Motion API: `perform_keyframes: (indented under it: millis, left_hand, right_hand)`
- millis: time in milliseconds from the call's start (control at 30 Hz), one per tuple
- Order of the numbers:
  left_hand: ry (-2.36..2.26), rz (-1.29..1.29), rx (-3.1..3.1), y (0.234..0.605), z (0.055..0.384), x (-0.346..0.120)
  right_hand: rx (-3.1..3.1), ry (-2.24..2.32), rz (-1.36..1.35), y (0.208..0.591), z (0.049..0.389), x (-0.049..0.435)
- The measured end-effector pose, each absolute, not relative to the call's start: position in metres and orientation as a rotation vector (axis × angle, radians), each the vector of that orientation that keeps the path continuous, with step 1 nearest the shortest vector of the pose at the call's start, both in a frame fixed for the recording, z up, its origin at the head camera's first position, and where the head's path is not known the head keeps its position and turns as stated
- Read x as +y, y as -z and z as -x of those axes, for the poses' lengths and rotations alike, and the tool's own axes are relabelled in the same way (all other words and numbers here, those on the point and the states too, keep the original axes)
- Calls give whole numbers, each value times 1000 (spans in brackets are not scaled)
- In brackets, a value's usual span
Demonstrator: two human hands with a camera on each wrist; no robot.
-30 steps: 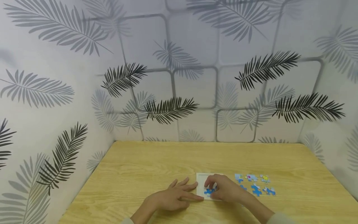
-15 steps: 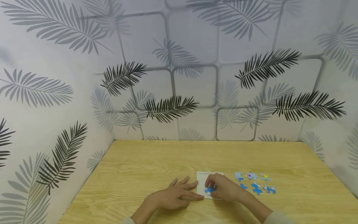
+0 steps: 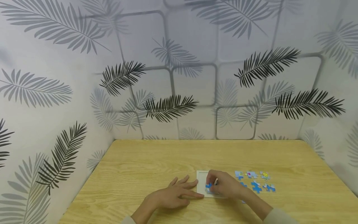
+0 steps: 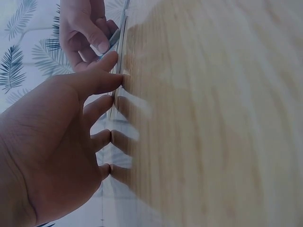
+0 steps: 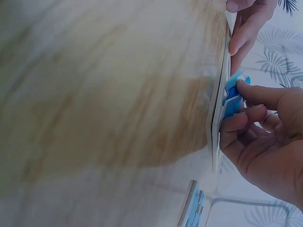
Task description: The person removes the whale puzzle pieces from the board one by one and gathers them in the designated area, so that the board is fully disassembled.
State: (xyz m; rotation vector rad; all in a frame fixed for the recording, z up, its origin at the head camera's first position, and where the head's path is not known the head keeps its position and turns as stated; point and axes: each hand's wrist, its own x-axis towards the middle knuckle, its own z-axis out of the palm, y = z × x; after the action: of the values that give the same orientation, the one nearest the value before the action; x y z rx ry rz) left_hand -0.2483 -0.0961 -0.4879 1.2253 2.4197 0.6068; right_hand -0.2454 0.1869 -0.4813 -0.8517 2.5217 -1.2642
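Note:
A shallow white puzzle tray (image 3: 199,183) lies on the table between both hands. My left hand (image 3: 174,196) rests with spread fingers at its left edge, the index fingertip on the near left corner. My right hand (image 3: 227,186) is over the tray's right part, pinching a blue jigsaw piece (image 3: 208,186) between thumb and fingers. In the right wrist view, the blue piece (image 5: 233,105) stands tilted above the tray's edge (image 5: 217,123), with another blue bit under the thumb. The right hand hides much of the tray. Fingertips (image 4: 112,136) of the left hand touch the table.
Right of the tray, several loose jigsaw pieces lie in two rows, among them one with a yellow sun (image 3: 265,175) and a blue one (image 3: 256,187). The wooden table (image 3: 156,158) ends at a leaf-patterned wall (image 3: 193,90).
My right fingers have shifted slightly right and up, and the blue piece in them now shows tilted where it lay flatter. The left hand keeps its place at the tray's edge.

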Motion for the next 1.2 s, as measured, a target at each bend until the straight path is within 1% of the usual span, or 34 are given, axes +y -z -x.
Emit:
perform_keyframes:
  millis: [400,767,967,1200]
  left_hand:
    - [-618,-1216,2421,488,249,-96]
    - [-589,-1215,2432,486,249,-95]
    - [-589,-1213,2432,487,249,-95]
    - [-596,-1203,2431,487,248,-94]
  right_hand:
    - [2487,1381,787,484,252,187]
    - [2485,1508,724,480,251,189]
    - [2451,1552,708,478,247,202]
    - [2435,1533,649,478,240,234]
